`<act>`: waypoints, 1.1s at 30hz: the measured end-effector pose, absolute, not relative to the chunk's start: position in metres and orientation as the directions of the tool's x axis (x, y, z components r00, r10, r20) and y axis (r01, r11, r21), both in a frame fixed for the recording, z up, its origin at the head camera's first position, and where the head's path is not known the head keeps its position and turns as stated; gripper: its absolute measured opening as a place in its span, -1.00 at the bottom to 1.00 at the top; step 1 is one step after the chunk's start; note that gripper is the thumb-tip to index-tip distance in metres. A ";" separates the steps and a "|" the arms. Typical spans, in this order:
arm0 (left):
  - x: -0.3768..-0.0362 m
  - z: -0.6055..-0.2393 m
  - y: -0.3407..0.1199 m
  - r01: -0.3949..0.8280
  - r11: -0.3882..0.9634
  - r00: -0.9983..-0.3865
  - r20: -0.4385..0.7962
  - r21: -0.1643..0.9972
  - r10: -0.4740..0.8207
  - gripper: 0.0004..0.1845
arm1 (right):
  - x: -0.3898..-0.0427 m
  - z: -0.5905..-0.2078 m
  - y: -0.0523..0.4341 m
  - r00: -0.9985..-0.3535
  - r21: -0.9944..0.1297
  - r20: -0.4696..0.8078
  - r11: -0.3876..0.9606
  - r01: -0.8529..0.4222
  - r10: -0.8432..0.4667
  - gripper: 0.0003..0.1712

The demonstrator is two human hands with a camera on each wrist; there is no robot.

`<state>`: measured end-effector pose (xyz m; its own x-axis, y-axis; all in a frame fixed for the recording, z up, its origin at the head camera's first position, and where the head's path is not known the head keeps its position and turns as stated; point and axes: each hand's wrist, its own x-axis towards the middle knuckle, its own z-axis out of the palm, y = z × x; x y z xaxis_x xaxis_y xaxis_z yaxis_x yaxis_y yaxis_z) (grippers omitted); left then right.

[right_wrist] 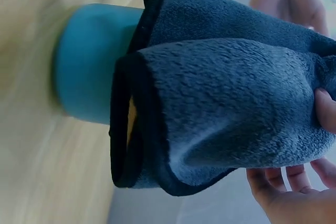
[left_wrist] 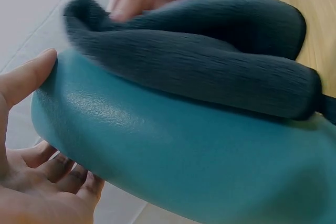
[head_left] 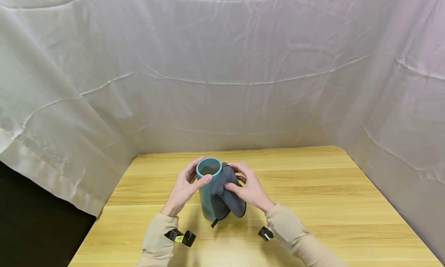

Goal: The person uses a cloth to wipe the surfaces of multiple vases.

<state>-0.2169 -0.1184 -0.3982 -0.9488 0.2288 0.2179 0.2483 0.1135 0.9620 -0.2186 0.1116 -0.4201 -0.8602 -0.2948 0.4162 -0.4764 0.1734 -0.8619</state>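
A pale wooden table (head_left: 313, 189) stands enclosed by creased white sheets (head_left: 222, 73) hung on three sides; dark floor (head_left: 31, 228) shows lower left.

The tall teal cup (head_left: 208, 189) gripped by the left hand (head_left: 182, 189) has a smooth, faintly dimpled surface with a soft sheen, like glazed ceramic or plastic. Against it, the dark grey cloth (head_left: 227, 193) under the right hand (head_left: 251, 189) is plush, matt fleece edged in black stitching. Beneath both hands lies a light wooden table (head_left: 313, 205), smooth with visible grain, and creased white fabric sheeting (head_left: 222, 66) hangs beyond them.
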 end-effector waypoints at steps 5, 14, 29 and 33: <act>-0.218 -0.399 -0.119 0.248 0.119 -0.950 0.217 0.962 0.223 -0.31 | -0.218 -0.440 0.114 -0.877 -0.866 0.359 0.236 -0.441 -0.320 -0.39; -0.218 -0.400 -0.118 0.252 0.117 -0.949 0.221 0.961 0.226 -0.31 | -0.219 -0.455 0.118 -0.885 -0.873 0.320 0.258 -0.414 -0.338 -0.40; -0.217 -0.398 -0.118 0.259 0.108 -0.946 0.230 0.960 0.228 -0.31 | -0.223 -0.408 0.110 -0.828 -0.835 0.473 0.149 -0.530 -0.300 -0.38; -0.217 -0.398 -0.118 0.262 0.116 -0.946 0.230 0.958 0.229 -0.32 | -0.221 -0.407 0.110 -0.830 -0.836 0.472 0.150 -0.529 -0.298 -0.39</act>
